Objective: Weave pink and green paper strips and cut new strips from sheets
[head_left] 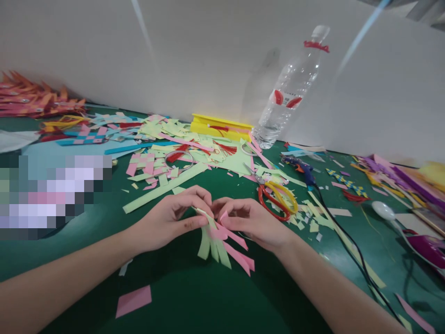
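Observation:
Between my two hands hangs a small weave of paper strips [217,239], pale green on its left and pink on its right, with loose ends fanning downward. My left hand [177,215] pinches the green side between thumb and fingers. On the other side, my right hand [252,220] has its thumb and curled fingers closed on a pink strip. Both hands are held above the green table [187,297]. Just behind my right hand lie scissors with red and yellow handles [278,199].
Paper scraps [163,134] and a yellow folded piece [205,125] lie along the wall. A plastic bottle [287,97] leans at the back. To the right are a glue gun [304,170] with a black cable and a white spoon [384,211]. A blurred-out object is at left.

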A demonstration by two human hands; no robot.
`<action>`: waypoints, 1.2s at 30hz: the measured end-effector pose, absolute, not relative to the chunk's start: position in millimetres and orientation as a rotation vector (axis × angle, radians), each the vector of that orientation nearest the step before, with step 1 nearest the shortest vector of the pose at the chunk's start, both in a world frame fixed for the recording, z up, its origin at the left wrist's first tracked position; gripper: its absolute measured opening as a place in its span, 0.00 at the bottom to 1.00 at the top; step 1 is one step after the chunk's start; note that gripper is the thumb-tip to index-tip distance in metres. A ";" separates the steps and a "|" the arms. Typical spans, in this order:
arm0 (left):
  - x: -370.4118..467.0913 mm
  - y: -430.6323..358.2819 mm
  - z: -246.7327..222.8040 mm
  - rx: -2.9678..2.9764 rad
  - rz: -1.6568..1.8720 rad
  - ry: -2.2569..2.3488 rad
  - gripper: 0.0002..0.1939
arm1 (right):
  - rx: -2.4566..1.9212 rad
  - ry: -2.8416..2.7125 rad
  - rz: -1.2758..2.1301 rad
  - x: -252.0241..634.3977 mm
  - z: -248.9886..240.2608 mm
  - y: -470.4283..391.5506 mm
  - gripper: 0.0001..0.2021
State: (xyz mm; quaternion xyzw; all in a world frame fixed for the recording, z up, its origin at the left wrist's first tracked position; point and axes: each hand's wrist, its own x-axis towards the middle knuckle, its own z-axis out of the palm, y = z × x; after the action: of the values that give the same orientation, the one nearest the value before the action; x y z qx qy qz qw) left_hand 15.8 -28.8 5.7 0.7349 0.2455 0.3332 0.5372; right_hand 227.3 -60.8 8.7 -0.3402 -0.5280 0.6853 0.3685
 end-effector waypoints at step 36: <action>18.1 -29.6 9.8 1.645 0.797 0.750 0.08 | -1.016 -1.496 0.828 210.2 5.6 -78.0 0.03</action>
State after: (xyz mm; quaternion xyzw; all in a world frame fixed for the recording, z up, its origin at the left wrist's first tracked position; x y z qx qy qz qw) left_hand 18.1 -29.6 9.8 0.6950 0.3170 0.3366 0.5507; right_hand 210.2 -78.0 5.6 -0.4282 -0.6307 0.3490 0.5451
